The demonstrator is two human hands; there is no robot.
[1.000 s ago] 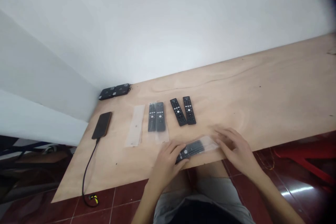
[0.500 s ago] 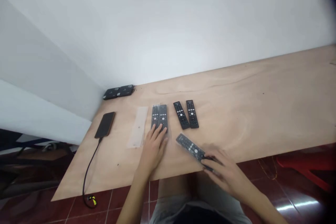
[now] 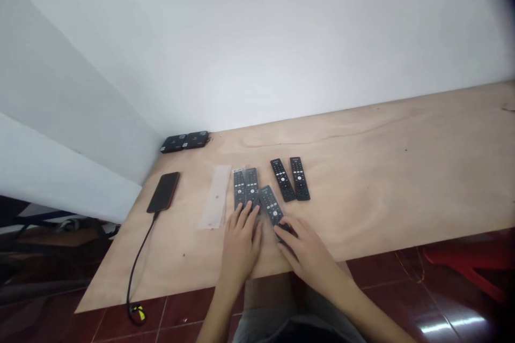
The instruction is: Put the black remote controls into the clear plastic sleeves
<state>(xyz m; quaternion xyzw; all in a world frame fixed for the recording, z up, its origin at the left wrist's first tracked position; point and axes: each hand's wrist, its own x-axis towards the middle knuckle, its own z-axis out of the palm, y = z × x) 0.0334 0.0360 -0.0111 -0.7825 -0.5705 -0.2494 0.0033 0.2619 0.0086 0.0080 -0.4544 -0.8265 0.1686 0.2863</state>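
Note:
Two black remotes in clear plastic sleeves, a left one [image 3: 239, 187] and a right one [image 3: 252, 185], lie side by side on the wooden table. My left hand [image 3: 240, 233] rests its spread fingertips on their lower ends. A third sleeved remote [image 3: 271, 204] lies tilted just to their right, its lower end gripped by my right hand [image 3: 300, 241]. Two more remotes, one slightly tilted [image 3: 282, 179] and one more upright [image 3: 300, 178], lie farther right with no sleeve visible. Flat translucent sleeves [image 3: 216, 195] lie left of the remotes.
A phone [image 3: 163, 192] with a black cable [image 3: 139, 257] lies at the left, the cable hanging over the table's front edge. Two black boxes [image 3: 185, 141] stand in the back left corner by the white wall [image 3: 281, 37]. A red chair [image 3: 470, 262] is at the lower right.
My right hand has moved left with the sleeved remote, which is now beside the pair and more upright. My left hand stays at the pair's lower ends.

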